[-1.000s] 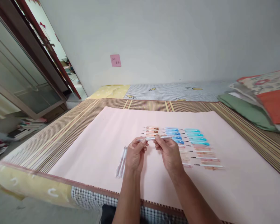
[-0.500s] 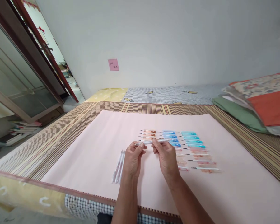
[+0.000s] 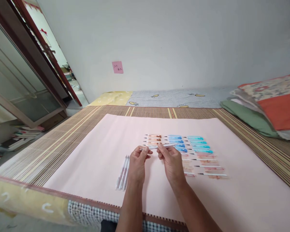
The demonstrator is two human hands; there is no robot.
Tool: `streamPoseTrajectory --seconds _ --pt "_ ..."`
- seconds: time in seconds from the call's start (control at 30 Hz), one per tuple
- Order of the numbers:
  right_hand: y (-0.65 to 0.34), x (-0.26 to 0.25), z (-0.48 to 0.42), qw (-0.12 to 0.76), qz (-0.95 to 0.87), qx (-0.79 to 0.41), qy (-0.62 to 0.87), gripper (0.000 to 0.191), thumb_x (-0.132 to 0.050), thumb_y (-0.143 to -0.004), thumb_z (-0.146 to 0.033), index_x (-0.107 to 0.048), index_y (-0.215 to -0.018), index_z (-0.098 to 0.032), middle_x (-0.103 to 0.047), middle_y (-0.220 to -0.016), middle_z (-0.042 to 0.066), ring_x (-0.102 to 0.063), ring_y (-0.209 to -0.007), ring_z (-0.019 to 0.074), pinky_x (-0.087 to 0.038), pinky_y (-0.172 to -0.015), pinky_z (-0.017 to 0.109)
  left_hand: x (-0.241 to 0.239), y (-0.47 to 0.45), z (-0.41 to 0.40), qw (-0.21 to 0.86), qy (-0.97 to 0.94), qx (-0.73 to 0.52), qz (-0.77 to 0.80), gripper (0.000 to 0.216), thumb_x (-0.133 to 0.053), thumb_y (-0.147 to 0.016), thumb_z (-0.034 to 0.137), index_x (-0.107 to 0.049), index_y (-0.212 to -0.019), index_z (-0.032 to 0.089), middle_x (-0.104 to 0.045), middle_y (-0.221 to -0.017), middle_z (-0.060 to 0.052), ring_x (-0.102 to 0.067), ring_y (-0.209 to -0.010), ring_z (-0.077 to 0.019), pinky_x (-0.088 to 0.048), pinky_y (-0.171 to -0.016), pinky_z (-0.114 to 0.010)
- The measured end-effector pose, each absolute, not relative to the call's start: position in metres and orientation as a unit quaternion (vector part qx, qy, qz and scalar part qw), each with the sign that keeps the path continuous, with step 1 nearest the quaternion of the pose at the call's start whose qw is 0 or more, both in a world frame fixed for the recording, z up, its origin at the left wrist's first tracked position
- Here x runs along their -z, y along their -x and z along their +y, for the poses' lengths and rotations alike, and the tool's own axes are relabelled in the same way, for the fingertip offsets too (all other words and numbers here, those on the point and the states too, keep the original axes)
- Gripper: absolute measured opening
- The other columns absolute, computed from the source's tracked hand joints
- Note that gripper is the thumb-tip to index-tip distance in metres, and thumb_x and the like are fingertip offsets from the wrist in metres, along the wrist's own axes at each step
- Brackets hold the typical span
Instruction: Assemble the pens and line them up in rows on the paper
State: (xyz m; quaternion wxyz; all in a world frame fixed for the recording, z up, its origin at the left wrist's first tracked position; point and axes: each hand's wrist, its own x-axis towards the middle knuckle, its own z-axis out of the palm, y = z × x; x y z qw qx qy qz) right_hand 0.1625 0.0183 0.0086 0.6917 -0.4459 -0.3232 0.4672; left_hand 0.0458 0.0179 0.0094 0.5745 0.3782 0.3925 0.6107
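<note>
A slim white pen (image 3: 170,145) lies level between my two hands, raised above the pink sheet (image 3: 91,151). My left hand (image 3: 138,159) pinches its left end between thumb and fingers. Further along, my right hand (image 3: 169,159) grips it near the middle, and its right part sticks out past the fingers. Several white pens (image 3: 122,174) lie side by side left of my left forearm. Beyond my hands are rows of pen parts: brown ones (image 3: 154,140), blue ones (image 3: 175,140), turquoise ones (image 3: 197,142) and pinkish ones (image 3: 210,167). My right hand hides some of them.
The sheet lies on a striped mat (image 3: 72,132) over a bed. Folded cushions and cloths (image 3: 275,109) are piled at the right. A pink note (image 3: 117,67) sticks to the wall behind. At the left stand a glass-panelled door (image 3: 21,80) and stacked books (image 3: 21,137).
Almost nothing differs. Both hands keep their hold on the white pen, which has shifted only very slightly.
</note>
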Motion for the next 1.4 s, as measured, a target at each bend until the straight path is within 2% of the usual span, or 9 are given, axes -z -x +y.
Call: streamPoseTrajectory --seconds 0.17,0.43,0.63,0.77,0.93,1.03,1.13,1.23,1.4 --pt "-0.164 -0.006 0.020 0.693 -0.319 -0.472 0.442 0.036 -0.088 -0.065 -0.047 -0.067 -0.067 -0.018 -0.063 -0.061 -0.001 -0.048 -0.053 0.0114 -0.040 -0.054 0.028 -0.013 -0.044 0.017 0.571 -0.396 -0.619 0.366 0.022 -0.081 -0.077 0.037 -0.072 -0.083 0.018 -0.072 -0.086 -0.005 -0.063 -0.084 -0.0170 -0.045 -0.077 -0.027" --pt "-0.160 -0.008 0.016 0.678 -0.324 -0.518 0.408 0.035 -0.087 -0.068 -0.046 -0.066 -0.067 -0.018 -0.061 -0.064 -0.001 -0.047 -0.055 0.0115 -0.039 -0.056 0.028 -0.016 -0.043 0.017 0.566 -0.381 -0.640 0.353 0.025 -0.085 -0.070 0.035 -0.073 -0.085 0.017 -0.071 -0.088 -0.006 -0.062 -0.083 -0.0171 -0.048 -0.076 -0.028" --pt "-0.175 -0.012 0.017 0.664 -0.373 -0.511 0.397 0.036 -0.073 -0.082 -0.054 -0.076 -0.097 -0.021 -0.071 -0.089 0.005 -0.059 -0.072 0.0169 -0.047 -0.066 0.030 -0.020 -0.009 0.019 0.544 -0.370 -0.629 0.414 0.024 -0.081 -0.069 0.038 -0.069 -0.075 0.018 -0.068 -0.078 -0.004 -0.065 -0.078 -0.0181 -0.047 -0.070 -0.027" --pt "-0.178 -0.019 0.011 0.541 -0.589 -0.409 0.440 0.016 -0.073 -0.085 -0.038 -0.079 -0.085 -0.024 -0.075 -0.091 0.005 -0.064 -0.088 0.0220 -0.046 -0.078 0.032 -0.025 0.030 0.011 0.535 -0.451 -0.543 0.465 0.025 -0.080 -0.069 0.038 -0.067 -0.069 0.018 -0.068 -0.071 -0.005 -0.060 -0.069 -0.0163 -0.043 -0.064 -0.026" --pt "-0.146 -0.019 -0.010 0.386 -0.700 -0.441 0.407 0.010 -0.072 -0.084 -0.028 -0.079 -0.078 -0.023 -0.072 -0.074 0.000 -0.061 -0.069 0.0174 -0.041 -0.062 0.028 -0.024 0.051 -0.001 0.515 -0.504 -0.490 0.491 0.028 -0.077 -0.073 0.042 -0.065 -0.065 0.018 -0.067 -0.064 -0.005 -0.055 -0.060 -0.0153 -0.040 -0.060 -0.027" --pt "-0.129 -0.007 -0.016 0.379 -0.679 -0.486 0.400 0.012 -0.072 -0.083 -0.029 -0.075 -0.074 -0.021 -0.066 -0.064 -0.003 -0.055 -0.057 0.0139 -0.037 -0.054 0.026 -0.021 0.054 -0.005 0.507 -0.500 -0.501 0.491 0.034 -0.077 -0.074 0.048 -0.065 -0.065 0.018 -0.066 -0.064 -0.005 -0.055 -0.059 -0.0151 -0.040 -0.059 -0.028" --pt "-0.122 0.011 -0.013 0.416 -0.623 -0.499 0.435 0.010 -0.077 -0.077 -0.029 -0.072 -0.077 -0.020 -0.066 -0.061 -0.003 -0.056 -0.053 0.0132 -0.039 -0.051 0.025 -0.018 0.064 -0.005 0.478 -0.452 -0.551 0.514 0.041 -0.076 -0.074 0.057 -0.070 -0.075 0.016 -0.068 -0.072 -0.006 -0.061 -0.064 -0.0166 -0.040 -0.058 -0.027" --pt "-0.120 0.027 -0.008 0.437 -0.559 -0.521 0.475 0.020 -0.080 -0.072 -0.027 -0.071 -0.088 -0.019 -0.065 -0.057 -0.005 -0.056 -0.044 0.0126 -0.039 -0.044 0.024 -0.015 0.079 -0.004 0.437 -0.389 -0.603 0.542 0.044 -0.079 -0.070 0.058 -0.069 -0.080 0.016 -0.069 -0.075 -0.005 -0.062 -0.065 -0.0162 -0.040 -0.058 -0.026" --pt "-0.113 0.033 -0.011 0.402 -0.537 -0.534 0.514 0.055 -0.074 -0.075 -0.022 -0.061 -0.128 -0.014 -0.063 -0.050 -0.008 -0.057 -0.035 0.0144 -0.039 -0.036 0.022 -0.010 0.094 -0.004 0.412 -0.379 -0.599 0.572 0.039 -0.074 -0.073 0.055 -0.066 -0.078 0.017 -0.068 -0.074 -0.004 -0.062 -0.064 -0.0168 -0.040 -0.058 -0.028"
